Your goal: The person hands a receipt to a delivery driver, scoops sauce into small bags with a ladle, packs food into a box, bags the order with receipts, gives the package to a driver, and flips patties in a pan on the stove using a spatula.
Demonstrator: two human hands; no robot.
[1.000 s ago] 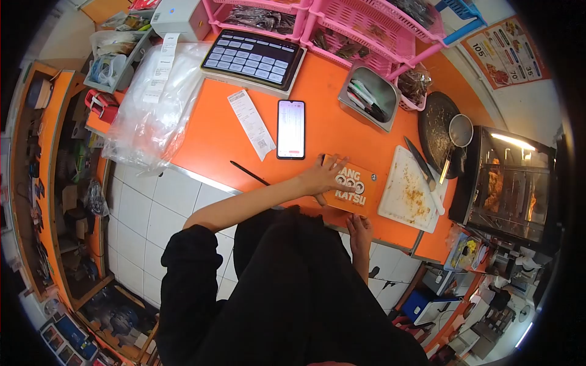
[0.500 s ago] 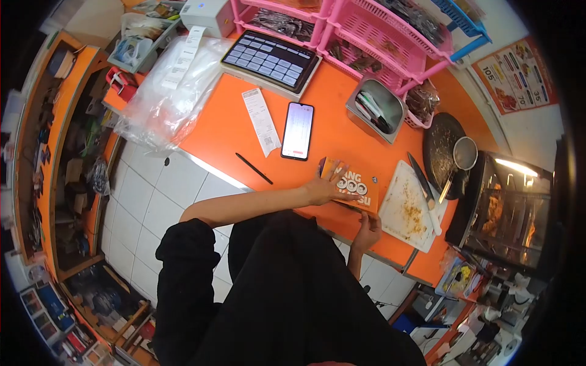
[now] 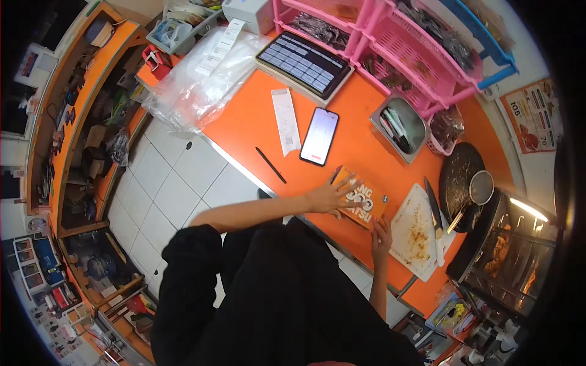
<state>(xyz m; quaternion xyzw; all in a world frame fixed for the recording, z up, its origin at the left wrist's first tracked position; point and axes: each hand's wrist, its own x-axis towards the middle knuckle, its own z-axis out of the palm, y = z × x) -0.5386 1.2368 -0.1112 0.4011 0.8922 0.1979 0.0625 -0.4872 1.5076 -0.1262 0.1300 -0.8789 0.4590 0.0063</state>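
Note:
An orange cardboard box with white lettering and round cartoon faces lies on the orange table near its front edge. My left hand rests across the box's left part, fingers spread over the top and thumb by the near edge. At the box's near right corner, the bent fingers of my right hand grip the edge; its palm side is partly hidden. Beyond the box lie a lit smartphone, a paper receipt and a thin black stylus or pen.
To the right, a white cutting board with crumbs carries a knife. Past it are a dark pan, a strainer and a lit glass case. A tablet, metal tin, pink racks and plastic bags stand behind.
The view has shifted, so the table's things appear further right. The box has turned slightly and looks flatter on the table. My right hand has moved up along its right corner.

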